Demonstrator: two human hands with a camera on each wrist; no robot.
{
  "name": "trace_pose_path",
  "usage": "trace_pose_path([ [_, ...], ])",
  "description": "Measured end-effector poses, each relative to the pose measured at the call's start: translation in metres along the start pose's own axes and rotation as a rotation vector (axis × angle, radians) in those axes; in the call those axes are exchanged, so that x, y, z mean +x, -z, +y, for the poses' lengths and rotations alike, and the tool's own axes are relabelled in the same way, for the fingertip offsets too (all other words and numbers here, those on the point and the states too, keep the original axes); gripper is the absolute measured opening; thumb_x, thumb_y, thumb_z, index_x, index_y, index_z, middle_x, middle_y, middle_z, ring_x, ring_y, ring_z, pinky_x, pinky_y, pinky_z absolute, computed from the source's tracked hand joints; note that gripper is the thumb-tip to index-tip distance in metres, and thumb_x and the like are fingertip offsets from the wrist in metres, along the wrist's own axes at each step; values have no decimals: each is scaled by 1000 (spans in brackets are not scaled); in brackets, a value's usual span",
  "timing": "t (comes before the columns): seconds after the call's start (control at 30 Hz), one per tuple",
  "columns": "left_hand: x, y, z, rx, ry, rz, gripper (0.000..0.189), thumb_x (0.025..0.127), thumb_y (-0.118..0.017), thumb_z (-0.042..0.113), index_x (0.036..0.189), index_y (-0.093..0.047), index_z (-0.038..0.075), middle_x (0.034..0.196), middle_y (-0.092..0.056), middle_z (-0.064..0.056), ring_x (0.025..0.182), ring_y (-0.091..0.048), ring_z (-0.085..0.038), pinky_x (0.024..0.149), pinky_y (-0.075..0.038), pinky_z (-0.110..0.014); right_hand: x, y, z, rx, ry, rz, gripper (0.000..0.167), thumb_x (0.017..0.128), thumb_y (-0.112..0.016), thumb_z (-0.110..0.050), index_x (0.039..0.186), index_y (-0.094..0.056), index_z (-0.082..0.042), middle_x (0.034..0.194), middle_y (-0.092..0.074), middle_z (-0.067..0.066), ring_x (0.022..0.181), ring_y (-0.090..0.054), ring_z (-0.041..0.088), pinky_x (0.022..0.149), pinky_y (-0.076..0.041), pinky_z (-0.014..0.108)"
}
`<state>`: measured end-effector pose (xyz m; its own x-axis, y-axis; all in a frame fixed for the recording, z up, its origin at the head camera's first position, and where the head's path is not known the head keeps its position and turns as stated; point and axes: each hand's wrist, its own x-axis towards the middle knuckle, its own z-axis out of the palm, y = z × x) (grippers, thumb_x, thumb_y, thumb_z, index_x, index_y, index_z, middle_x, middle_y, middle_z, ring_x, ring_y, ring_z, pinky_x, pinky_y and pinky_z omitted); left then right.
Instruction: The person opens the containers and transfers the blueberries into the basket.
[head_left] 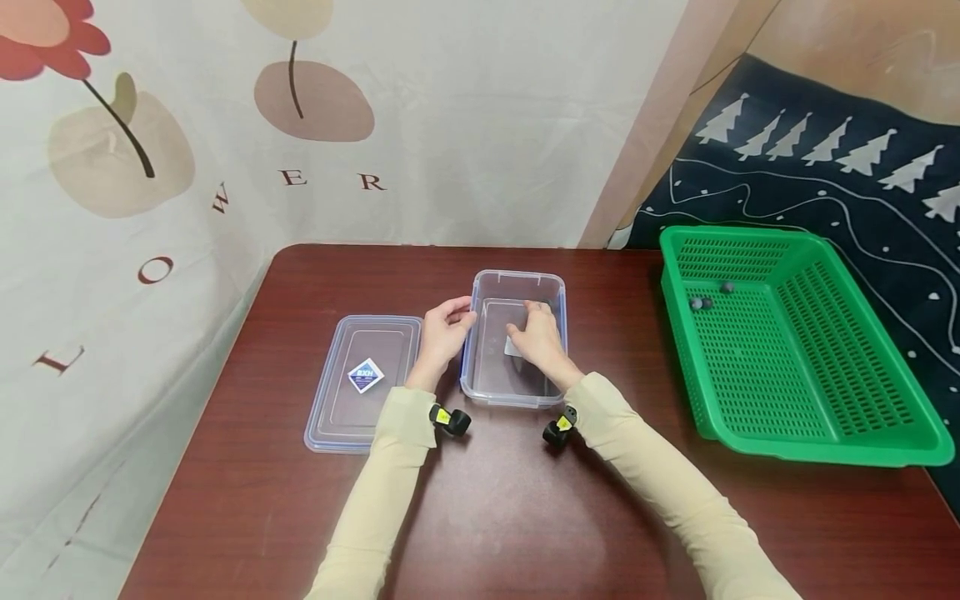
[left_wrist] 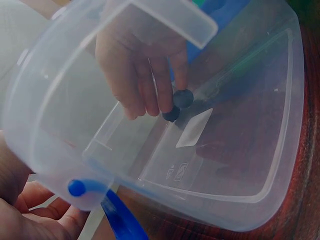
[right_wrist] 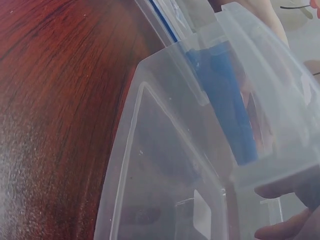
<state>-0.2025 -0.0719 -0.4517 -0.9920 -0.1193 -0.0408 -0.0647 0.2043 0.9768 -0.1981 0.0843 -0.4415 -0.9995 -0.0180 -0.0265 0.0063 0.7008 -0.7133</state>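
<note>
A clear plastic box [head_left: 513,395] with blue side latches stands lidless on the table. My left hand [head_left: 444,335] rests against its left wall, its fingers [left_wrist: 52,220] loosely bent outside the wall near a blue latch [left_wrist: 122,215]. My right hand [head_left: 540,340] reaches down inside the box, thumb and fingers apart in the right wrist view. Through the wall in the left wrist view, one dark ball [left_wrist: 183,98] shows right at a right fingertip, with a second dark ball [left_wrist: 171,114] just beneath. From the head view, both balls are hidden by the hand.
The box's lid [head_left: 363,417], with a blue-and-white label [head_left: 366,376], lies flat left of the box. A green slotted basket [head_left: 772,450] sits at the right, holding several small dark balls [head_left: 707,303] near its far left corner. Behind the table hangs a printed cloth [head_left: 480,108].
</note>
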Motion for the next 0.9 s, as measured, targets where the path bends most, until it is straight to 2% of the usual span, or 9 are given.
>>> trace_pose_path([
  [0.37, 0, 0, 1, 7, 7, -3, 30, 86, -63, 1, 116, -63, -3, 109, -65, -20, 96, -62, -28, 83, -51, -33, 1, 3, -1, 15, -36, -23, 56, 84, -63, -13, 129, -44, 14, 127, -46, 30, 119, -45, 41, 101, -38, 43],
  [0.6, 0, 0, 0, 12, -7, 0, 29, 86, -63, 1, 115, -64, -3, 108, -65, -20, 95, -62, -28, 82, -51, -32, 0, 1, 0, -51, -8, 1, 48, 78, -68, -6, 120, -53, 12, 118, -52, 26, 111, -50, 40, 97, -41, 42],
  [0.9, -1, -1, 0, 22, -15, 2, 29, 86, -63, 1, 115, -64, -3, 108, -66, -20, 94, -62, -28, 82, -52, -32, -1, -1, 3, -60, 47, 38, 42, 79, -62, 0, 119, -56, 9, 120, -53, 26, 112, -46, 41, 97, -40, 43],
])
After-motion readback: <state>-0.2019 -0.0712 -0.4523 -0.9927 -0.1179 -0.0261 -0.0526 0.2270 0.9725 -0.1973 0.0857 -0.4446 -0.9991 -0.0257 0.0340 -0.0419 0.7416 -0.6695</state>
